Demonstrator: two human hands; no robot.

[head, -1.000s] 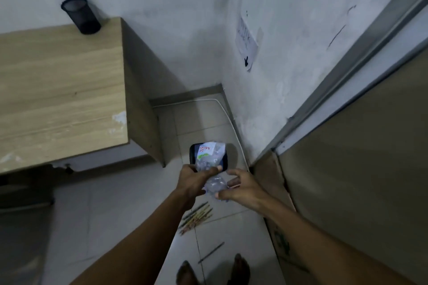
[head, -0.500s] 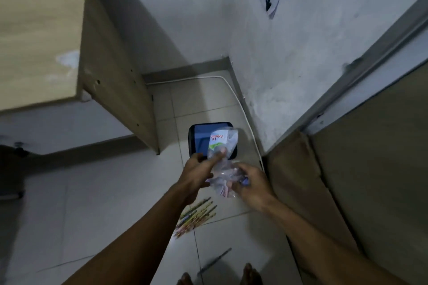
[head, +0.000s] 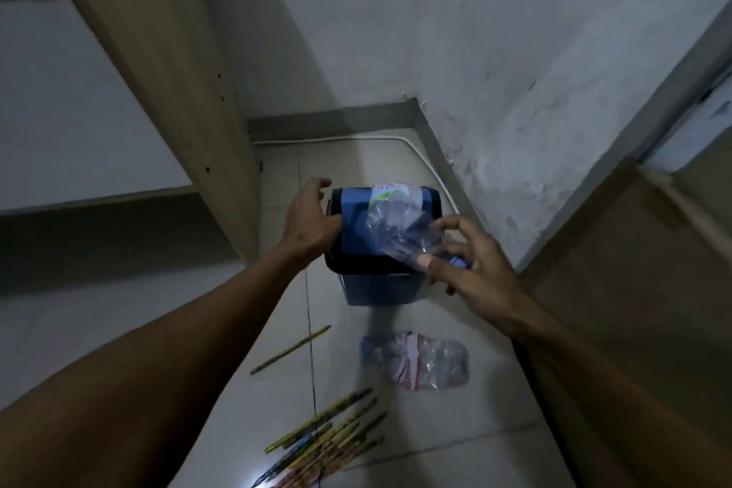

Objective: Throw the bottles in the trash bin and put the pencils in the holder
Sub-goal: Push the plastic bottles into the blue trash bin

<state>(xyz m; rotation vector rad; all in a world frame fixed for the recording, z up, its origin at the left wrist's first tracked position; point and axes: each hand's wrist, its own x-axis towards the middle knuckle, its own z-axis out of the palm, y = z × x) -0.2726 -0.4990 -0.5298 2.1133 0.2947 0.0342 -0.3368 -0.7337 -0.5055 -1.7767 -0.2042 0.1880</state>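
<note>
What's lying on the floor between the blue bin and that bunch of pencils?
In the head view, a crushed clear bottle lies between the trash bin and the pencil bunch; a single pencil lies further left.

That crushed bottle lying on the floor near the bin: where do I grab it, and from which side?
Take the crushed bottle across its flattened middle, coming straight down from above with thumb and fingers spanning its short width. It lies flat on the tile with open floor all round; the pencils sit nearer you and the bin beyond. The left hand looks free; the right hand holds another bottle.
</note>
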